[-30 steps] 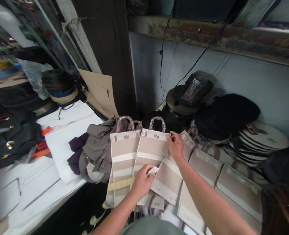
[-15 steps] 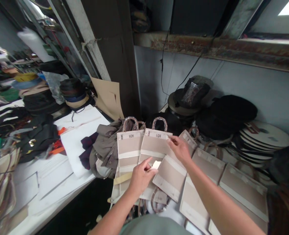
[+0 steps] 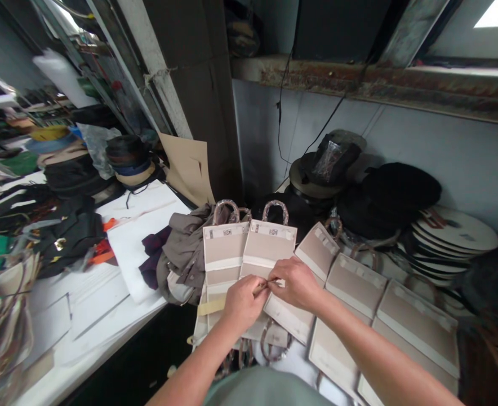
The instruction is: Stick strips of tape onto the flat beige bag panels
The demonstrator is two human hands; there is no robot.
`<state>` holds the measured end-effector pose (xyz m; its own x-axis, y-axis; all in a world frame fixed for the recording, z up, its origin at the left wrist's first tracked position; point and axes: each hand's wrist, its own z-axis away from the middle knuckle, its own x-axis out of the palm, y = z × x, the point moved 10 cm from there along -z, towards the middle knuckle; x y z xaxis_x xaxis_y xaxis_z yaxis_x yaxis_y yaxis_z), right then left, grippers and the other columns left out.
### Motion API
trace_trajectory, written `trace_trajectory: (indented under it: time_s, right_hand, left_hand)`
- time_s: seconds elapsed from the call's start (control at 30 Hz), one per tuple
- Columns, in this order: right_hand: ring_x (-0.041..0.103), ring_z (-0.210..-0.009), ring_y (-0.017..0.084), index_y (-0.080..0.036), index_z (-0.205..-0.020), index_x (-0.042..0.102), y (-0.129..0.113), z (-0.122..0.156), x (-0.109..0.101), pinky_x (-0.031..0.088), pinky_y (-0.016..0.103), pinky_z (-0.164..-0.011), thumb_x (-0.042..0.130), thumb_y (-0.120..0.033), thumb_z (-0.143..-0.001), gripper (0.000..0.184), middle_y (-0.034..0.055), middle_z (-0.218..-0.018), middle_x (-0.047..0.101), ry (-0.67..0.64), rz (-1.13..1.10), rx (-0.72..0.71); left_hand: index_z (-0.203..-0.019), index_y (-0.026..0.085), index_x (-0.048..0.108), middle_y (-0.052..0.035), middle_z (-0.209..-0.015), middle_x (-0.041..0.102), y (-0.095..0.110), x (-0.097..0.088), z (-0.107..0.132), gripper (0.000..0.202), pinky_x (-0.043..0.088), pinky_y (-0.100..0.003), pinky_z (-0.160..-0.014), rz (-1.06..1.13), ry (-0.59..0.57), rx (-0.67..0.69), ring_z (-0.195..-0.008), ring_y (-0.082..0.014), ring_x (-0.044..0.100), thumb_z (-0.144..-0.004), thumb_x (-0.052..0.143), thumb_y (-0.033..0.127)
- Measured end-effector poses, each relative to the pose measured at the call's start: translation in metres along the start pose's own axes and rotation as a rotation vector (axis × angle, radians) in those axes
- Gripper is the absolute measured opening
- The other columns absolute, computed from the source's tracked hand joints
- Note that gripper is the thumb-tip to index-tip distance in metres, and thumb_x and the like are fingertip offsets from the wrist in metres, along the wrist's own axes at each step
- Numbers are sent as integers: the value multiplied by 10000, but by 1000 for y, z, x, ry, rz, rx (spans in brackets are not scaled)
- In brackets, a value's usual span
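Observation:
Several flat beige bags with looped handles lie fanned out in front of me; the middle one (image 3: 268, 243) is under my hands. My left hand (image 3: 243, 301) is closed, pinching a thin pale strip (image 3: 213, 305) that trails to the left over the bags. My right hand (image 3: 297, 281) is also closed and meets the left at the strip's end, fingertips touching it. Another beige bag (image 3: 225, 248) lies just left of the middle one, and more overlap to the right (image 3: 352, 282).
A crumpled grey garment (image 3: 183, 254) lies left of the bags on a white table (image 3: 84, 307). Black hats (image 3: 395, 194) and a stack of round discs (image 3: 456, 237) sit against the back wall. Dark bags and clutter (image 3: 63, 231) cover the table's left.
My right hand has come down from the top edge of the middle bag to join the left hand at the strip. The left hand has closed into a pinch.

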<state>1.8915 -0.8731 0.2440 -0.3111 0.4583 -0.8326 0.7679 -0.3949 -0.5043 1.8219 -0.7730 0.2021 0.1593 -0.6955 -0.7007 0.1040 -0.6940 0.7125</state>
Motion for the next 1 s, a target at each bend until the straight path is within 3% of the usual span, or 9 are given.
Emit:
trace_trajectory:
  time_s: [0.2, 0.37, 0.43, 0.5, 0.6, 0.7, 0.87, 1.0]
  right_hand:
    - [636, -733, 176, -243, -727, 717, 23, -7, 9, 427, 321, -766, 649, -140, -802, 144, -5, -739, 702, 84, -52, 134]
    - [628, -733, 181, -218, -756, 719, 97, -22, 10, 437, 285, -689, 593, -258, -855, 165, 26, -790, 706, 258, -290, 418]
    - [636, -762, 190, -215, -778, 736, 123, -34, 10, 446, 284, -695, 598, -339, -874, 208, 33, -825, 715, 302, -367, 477]
    - [640, -794, 193, -220, -803, 756, 137, -50, 10, 451, 287, -726, 607, -375, -880, 229, 34, -863, 717, 321, -372, 465]
    - [636, -801, 186, -236, -817, 778, 148, -69, 14, 442, 286, -742, 626, -354, -876, 202, 24, -861, 698, 320, -275, 458]
    - [627, -803, 185, -261, -850, 790, 153, -76, 21, 415, 285, -712, 632, -356, -892, 189, 13, -858, 689, 319, -129, 516]
    - [599, -821, 193, -261, -897, 777, 147, -73, 22, 410, 297, -762, 614, -385, -921, 206, 20, -887, 694, 401, 16, 515]
    - [591, -839, 210, -261, -1205, 715, 155, -68, 20, 441, 313, -779, 579, -373, -919, 336, 26, -929, 684, 463, -11, 545]
  left_hand:
    - [-773, 216, 659, -8, -775, 662, -2, -7, -7, 212, 418, -273, -703, -84, 116, 61, -760, -163, 629, -966, 578, 183]
    - [-858, 222, 705, -27, -813, 689, 15, 7, -7, 189, 430, -288, -735, -2, 100, 233, -777, -167, 631, -987, 568, 199]
    - [-851, 227, 709, -19, -816, 697, 6, 20, -7, 166, 434, -285, -742, 77, 59, 183, -786, -166, 637, -972, 596, 210]
    - [-823, 229, 709, -8, -804, 688, -17, 35, -8, 146, 436, -279, -732, 158, 15, 45, -782, -166, 638, -941, 625, 212]
    - [-765, 221, 710, -3, -781, 654, -51, 52, -9, 157, 436, -274, -712, 264, -38, -124, -765, -167, 628, -895, 623, 200]
    - [-728, 207, 700, -14, -796, 647, -71, 58, -8, 162, 438, -283, -743, 327, -40, -177, -805, -178, 630, -865, 613, 196]
    - [-782, 201, 680, -24, -836, 668, -82, 63, -4, 144, 439, -302, -775, 365, -43, -215, -827, -191, 629, -889, 592, 242]
    - [-857, 205, 667, -35, -882, 684, -82, 60, -2, 151, 459, -314, -803, 378, -38, -196, -861, -204, 638, -924, 544, 259]
